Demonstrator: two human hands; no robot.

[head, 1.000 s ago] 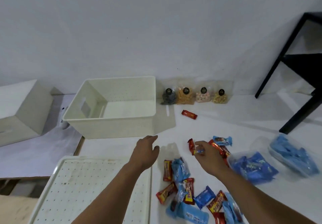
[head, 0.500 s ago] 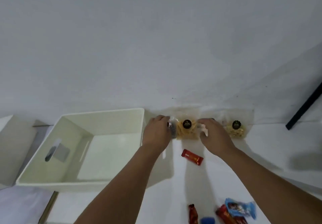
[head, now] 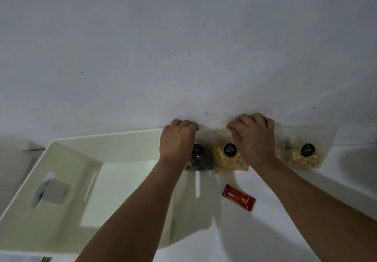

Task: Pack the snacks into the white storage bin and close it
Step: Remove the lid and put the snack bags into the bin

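At the tabletop's far edge, against the wall: left hand [head: 177,141] gripping dark snack pouch [head: 199,160], right hand [head: 252,139] gripping another pouch's top, white storage bin [head: 61,178] empty, packing barely begun.

The open bin [head: 85,180] is free inside, the wall [head: 183,47] blocks behind the pouches [head: 228,159], and only one red bar [head: 238,200] lies on the table [head: 306,180] in front.
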